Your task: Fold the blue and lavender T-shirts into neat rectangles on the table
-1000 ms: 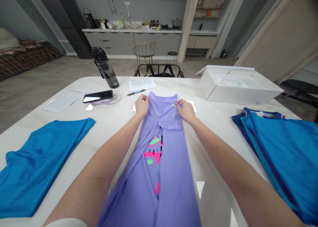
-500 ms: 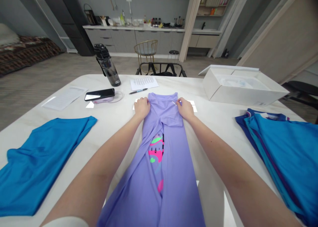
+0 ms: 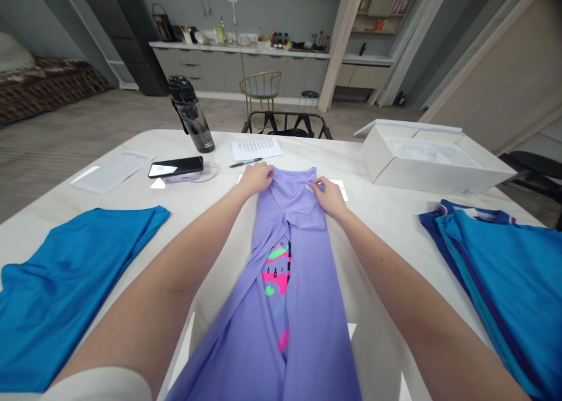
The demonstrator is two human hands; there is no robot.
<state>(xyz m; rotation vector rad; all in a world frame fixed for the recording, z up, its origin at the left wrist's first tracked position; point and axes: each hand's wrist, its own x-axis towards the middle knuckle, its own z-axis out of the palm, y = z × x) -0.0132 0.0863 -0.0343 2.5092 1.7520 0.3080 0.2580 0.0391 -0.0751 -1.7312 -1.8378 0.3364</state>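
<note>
Garment (image 3: pixel 311 319) of light purple cloth is lying lengthwise along the middle of the white surface (image 3: pixel 386 208), its neckline pointing away from the person and its near end running out of view at the bottom. The left hand (image 3: pixel 257 178) is pinching the cloth at the left end of the neckline. The right hand (image 3: pixel 329 196) is pinching the opposite edge, slightly nearer the person, so each grip is pressing together on cloth. Just beside the right grip a white mark (image 3: pixel 309 186) is showing, perhaps a label, though it is too small to tell. Lower down, loose folds are parting around a pink and green print (image 3: pixel 276 278). A blue cloth (image 3: pixel 74 260) is lying to the left, well apart, and a pile of folded clothes (image 3: pixel 518 272) is resting to the right. Beyond the hands, a pen (image 3: pixel 246 163) is lying just beside a printed sheet (image 3: pixel 257 149), a dark bottle (image 3: pixel 193 120) is standing near a phone (image 3: pixel 175 166), and an open white box (image 3: pixel 425 178) is sitting at the far right.
</note>
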